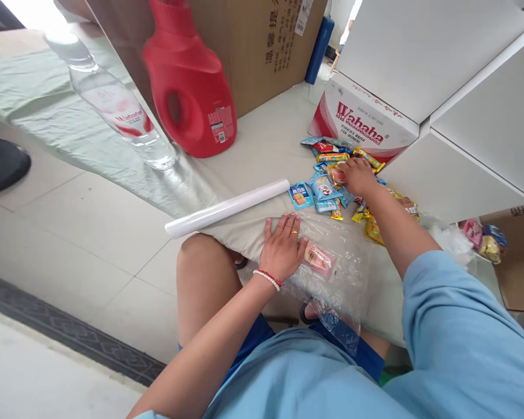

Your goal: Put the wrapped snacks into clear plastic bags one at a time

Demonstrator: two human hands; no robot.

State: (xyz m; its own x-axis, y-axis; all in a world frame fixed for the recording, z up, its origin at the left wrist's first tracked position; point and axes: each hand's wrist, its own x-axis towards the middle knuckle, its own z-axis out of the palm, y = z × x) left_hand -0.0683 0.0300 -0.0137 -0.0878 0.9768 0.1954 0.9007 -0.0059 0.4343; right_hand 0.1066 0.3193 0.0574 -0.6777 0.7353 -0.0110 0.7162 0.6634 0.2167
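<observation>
My left hand (pixel 283 247) lies flat with fingers stretched out, on the edge of a clear plastic bag (pixel 353 256) and the cloth beside it. Just right of its thumb, a small pink snack packet (pixel 319 259) rests on or inside the bag; I cannot tell which. My right hand (pixel 360 176) reaches into a pile of wrapped snacks, its fingers closed on a small snack packet (pixel 336 174) with reddish and clear wrapping. Around it lie blue packets (pixel 323 187), yellow-wrapped sticks (pixel 333 157) and a flat blue cracker packet (pixel 300 196).
A white roll (pixel 227 208) lies left of the snacks. Behind it stand a red detergent jug (pixel 196 87) and a water bottle (pixel 117 110). A Wahaha carton (pixel 362 119) backs the pile, beside white cabinets (pixel 475 169). Crumpled plastic (pixel 453 244) sits at right.
</observation>
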